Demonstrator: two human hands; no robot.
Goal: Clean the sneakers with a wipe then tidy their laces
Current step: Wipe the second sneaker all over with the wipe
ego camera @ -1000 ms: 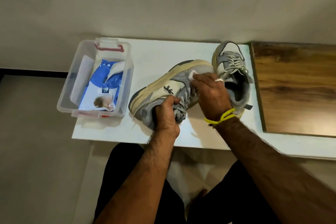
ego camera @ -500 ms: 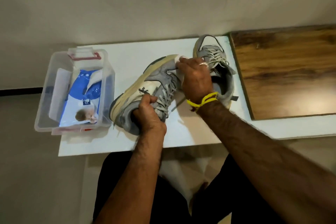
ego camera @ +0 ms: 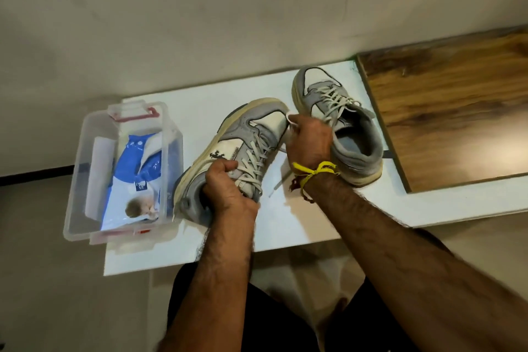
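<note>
Shifted since a second ago: right hand [ego camera: 310,141], with its wipe [ego camera: 291,119], gone from the side panel of the near sneaker [ego camera: 228,151] up to the white toe; view also swung left.

Item 1, near sneaker: grey and cream, tipped onto its outer side on the white table [ego camera: 285,223], toe pointing away, laces [ego camera: 254,160] loose with one end trailing onto the tabletop. Left hand [ego camera: 225,191] grips it at the collar, thumb over the tongue, fingers inside the opening (likely to brace it against the rubbing).

Item 2, wipe: small white wad pinched in the curled fingers of the right hand, pressed to the toe cap; mostly hidden.

Item 3, second sneaker [ego camera: 337,126]: upright just behind the right hand, laces untied, apparently awaiting its turn.

Item 4, clear plastic bin [ego camera: 85,180]: left of the sneakers, holding a blue and white wipes pack [ego camera: 134,180], kept within reach for a fresh sheet.

Item 5, wooden board [ego camera: 457,111]: at right, unused.

Status, as judged: cleaning of the first shoe under way; laces not yet tidied.
</note>
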